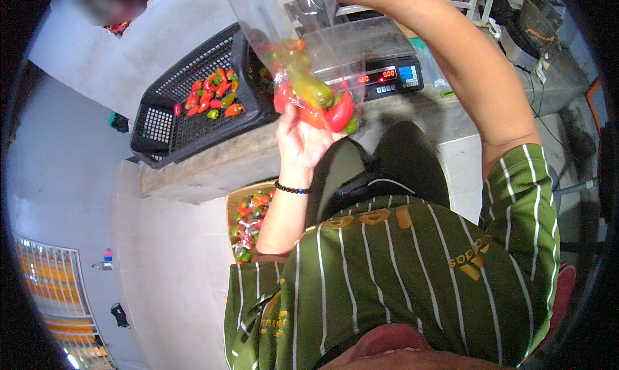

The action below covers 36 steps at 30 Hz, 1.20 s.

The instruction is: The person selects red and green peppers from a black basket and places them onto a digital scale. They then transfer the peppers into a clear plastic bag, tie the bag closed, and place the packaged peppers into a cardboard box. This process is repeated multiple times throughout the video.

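My left hand [307,137] is palm up under the bottom of a clear plastic bag [316,26] of red and green peppers [314,92], supporting it from below. My raised right arm reaches past the top edge of the picture near the bag's upper end; the right hand is out of view. Behind the bag, a black digital scale [413,75] with a lit red display rests on the counter. A black plastic crate [164,92] beside it holds loose red and green peppers [213,94].
Below the concrete counter [193,171] stands a cardboard box [233,196] with bagged peppers [249,229]. Cables [534,99] and dark equipment [520,36] are at the upper right. Part of another person shows, blurred, at the upper left.
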Available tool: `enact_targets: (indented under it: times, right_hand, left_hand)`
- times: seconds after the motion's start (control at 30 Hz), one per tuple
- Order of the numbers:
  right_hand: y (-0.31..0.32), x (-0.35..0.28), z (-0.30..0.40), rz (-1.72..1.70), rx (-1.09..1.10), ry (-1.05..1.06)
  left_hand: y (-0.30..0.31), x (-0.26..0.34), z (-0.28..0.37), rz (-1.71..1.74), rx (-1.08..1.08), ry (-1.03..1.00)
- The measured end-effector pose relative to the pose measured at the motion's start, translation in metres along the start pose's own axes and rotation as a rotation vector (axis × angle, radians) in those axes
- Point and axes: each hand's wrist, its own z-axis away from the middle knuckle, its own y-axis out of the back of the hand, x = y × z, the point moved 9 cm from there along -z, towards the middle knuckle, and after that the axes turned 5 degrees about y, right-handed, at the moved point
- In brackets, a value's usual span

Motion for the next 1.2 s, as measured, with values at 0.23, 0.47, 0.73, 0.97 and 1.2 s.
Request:
enact_targets:
  times: [0.23,0.47,0.73,0.97,1.2]
  right_hand:
    - [-0.011,0.025,0.032,0.034,-0.125,-0.157]
    - [-0.029,0.009,0.034,-0.197,-0.062,-0.002]
    - [-0.045,0.003,0.046,-0.285,-0.212,-0.007]
    - [-0.054,-0.049,0.042,-0.371,-0.304,0.126]
    - [-0.068,-0.090,0.040,-0.426,-0.316,0.147]
  left_hand:
    - [0.036,-0.022,-0.004,-0.051,0.130,0.027]
    - [0.090,-0.022,0.023,0.018,0.183,-0.066]
    - [0.085,0.004,0.050,-1.062,0.385,-0.163]
    - [0.021,0.017,0.035,-1.647,0.056,-0.237]
    - [-0.038,-0.045,0.032,-1.157,-0.364,-0.007]
